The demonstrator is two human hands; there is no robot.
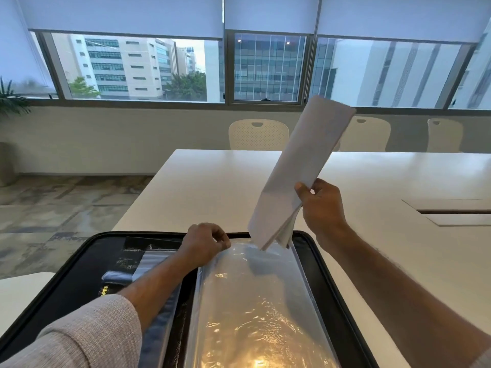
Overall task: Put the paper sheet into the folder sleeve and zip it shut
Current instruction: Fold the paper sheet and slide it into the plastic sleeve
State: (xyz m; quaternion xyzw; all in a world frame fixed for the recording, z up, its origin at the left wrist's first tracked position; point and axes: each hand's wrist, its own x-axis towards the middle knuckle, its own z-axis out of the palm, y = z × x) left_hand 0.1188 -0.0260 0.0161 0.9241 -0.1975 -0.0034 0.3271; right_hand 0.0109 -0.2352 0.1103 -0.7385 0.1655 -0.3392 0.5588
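A black zip folder (69,282) lies open on the white table in front of me. Clear plastic sleeves (255,301) fill its right half. My left hand (204,244) pinches the top edge of the front sleeve near its left corner. My right hand (320,205) grips the white paper sheets (300,168) at their right edge and holds them tilted above the folder. The paper's lower end touches the top opening of the sleeve at the folder's far edge. The sheets curve slightly in my grip.
The white table (212,181) stretches ahead, with a cable hatch (451,211) at the right. Cream chairs (259,134) stand along its far side under the windows. A potted plant (10,102) is at the far left, above the grey floor.
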